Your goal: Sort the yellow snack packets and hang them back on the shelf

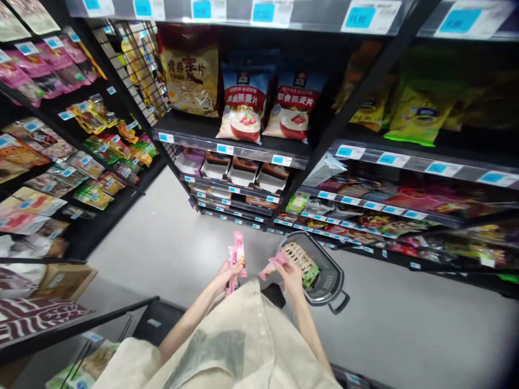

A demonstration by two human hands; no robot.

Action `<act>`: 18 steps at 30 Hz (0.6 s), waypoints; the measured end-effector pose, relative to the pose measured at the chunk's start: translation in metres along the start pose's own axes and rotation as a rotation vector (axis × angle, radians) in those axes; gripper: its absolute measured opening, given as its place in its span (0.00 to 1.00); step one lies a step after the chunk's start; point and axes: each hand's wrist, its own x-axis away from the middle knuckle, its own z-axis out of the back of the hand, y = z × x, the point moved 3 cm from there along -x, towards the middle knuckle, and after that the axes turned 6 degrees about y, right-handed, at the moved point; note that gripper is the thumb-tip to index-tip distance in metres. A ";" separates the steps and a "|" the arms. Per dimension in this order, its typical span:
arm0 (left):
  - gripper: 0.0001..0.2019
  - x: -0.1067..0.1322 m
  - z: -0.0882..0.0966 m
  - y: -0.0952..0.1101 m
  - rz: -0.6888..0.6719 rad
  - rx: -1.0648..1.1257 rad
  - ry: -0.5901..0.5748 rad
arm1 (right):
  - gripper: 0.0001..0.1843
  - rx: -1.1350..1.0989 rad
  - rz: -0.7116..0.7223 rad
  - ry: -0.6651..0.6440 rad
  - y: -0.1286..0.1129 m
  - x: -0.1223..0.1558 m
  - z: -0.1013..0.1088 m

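In front of my body, my left hand (225,274) is closed around several slim pink snack packets (239,246), which stick up past the fingers. A little to the right, my right hand (291,273) pinches one more pink snack packet (270,267) by its end, apart from the others. Just beyond my right hand a dark grey shopping basket (333,268) rests on the floor. Inside it lie beige-brown patterned packs (298,255) and a green pack (310,276). What the packets contain cannot be made out.
Ahead stands a black shelf (231,140) with bagged oatmeal (243,102) and open cartons (243,172) below. More shelves of yellow bags (421,111) run along the right. Snack racks (87,162) line the left, with a cardboard box (67,280) low down. Grey floor (178,237) lies between.
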 end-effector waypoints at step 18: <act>0.23 0.049 0.008 0.021 0.087 -0.058 -0.086 | 0.19 -0.258 -0.298 -0.085 0.003 0.084 -0.088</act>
